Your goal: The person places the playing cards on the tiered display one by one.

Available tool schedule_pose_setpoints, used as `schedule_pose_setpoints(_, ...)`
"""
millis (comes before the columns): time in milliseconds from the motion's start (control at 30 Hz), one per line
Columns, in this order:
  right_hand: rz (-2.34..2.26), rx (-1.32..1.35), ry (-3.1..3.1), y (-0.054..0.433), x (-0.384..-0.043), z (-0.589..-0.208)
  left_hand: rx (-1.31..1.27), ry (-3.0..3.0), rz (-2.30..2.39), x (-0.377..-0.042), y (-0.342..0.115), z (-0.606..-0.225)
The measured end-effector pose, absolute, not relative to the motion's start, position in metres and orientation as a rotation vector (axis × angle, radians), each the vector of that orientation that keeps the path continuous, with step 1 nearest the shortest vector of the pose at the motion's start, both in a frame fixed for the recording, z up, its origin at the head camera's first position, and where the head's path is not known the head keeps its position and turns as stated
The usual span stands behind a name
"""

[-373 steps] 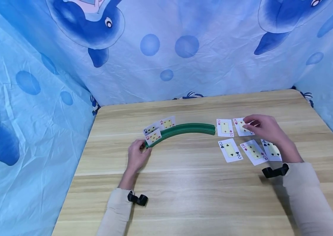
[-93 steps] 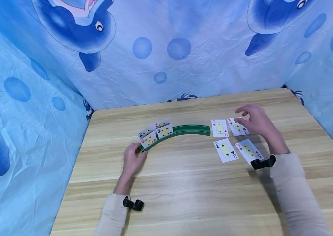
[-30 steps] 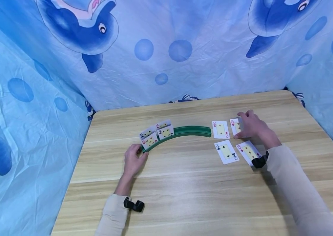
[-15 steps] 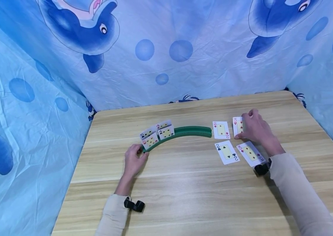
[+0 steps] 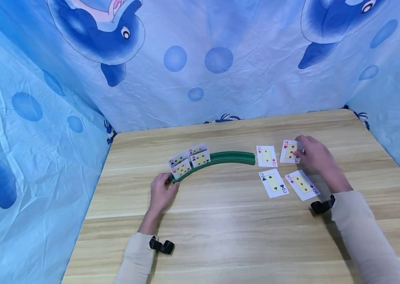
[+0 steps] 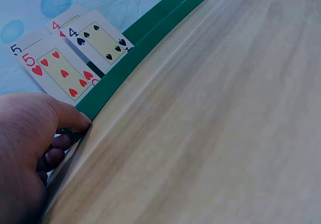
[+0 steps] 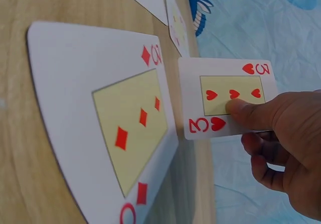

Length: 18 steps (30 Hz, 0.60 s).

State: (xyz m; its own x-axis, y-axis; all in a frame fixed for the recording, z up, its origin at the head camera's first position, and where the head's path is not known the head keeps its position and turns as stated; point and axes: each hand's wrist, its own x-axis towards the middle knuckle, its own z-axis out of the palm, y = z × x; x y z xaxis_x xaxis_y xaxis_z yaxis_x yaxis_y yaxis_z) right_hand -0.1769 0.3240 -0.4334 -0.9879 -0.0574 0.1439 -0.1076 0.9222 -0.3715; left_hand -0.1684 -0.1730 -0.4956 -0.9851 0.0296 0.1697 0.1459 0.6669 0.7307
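My left hand (image 5: 162, 193) grips the near left end of a curved green card holder (image 5: 235, 157), thumb on its front edge. In its front slot stand the five of hearts (image 6: 64, 73) and the four of spades (image 6: 100, 37). Behind them, partly covered, are a black five (image 5: 177, 160) and a red four (image 5: 197, 150). My right hand (image 5: 316, 158) pinches the three of hearts (image 7: 230, 123), thumb on its face and the other fingers behind. In the right wrist view the card is raised on its edge beyond the three of diamonds (image 7: 113, 58).
The two of diamonds (image 5: 266, 156) lies face up just right of the holder's end. Nearer on the wooden table (image 5: 228, 228) is the two of clubs (image 5: 273, 183). A blue dolphin-printed cloth (image 5: 192, 71) hangs behind the table and on both sides.
The four of spades, on the table at right 12.4 s ago, now stands in the holder. My right hand has come down onto the three of hearts, shifted it right and taken it up.
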Motion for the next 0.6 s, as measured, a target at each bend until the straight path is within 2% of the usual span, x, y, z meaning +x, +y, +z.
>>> schedule_pose_setpoints(600,0.74,0.186,-2.891,0.3328,-0.1662,-0.4258,-0.125,-2.74,-1.231,-0.1692,-0.1728,-0.4951)
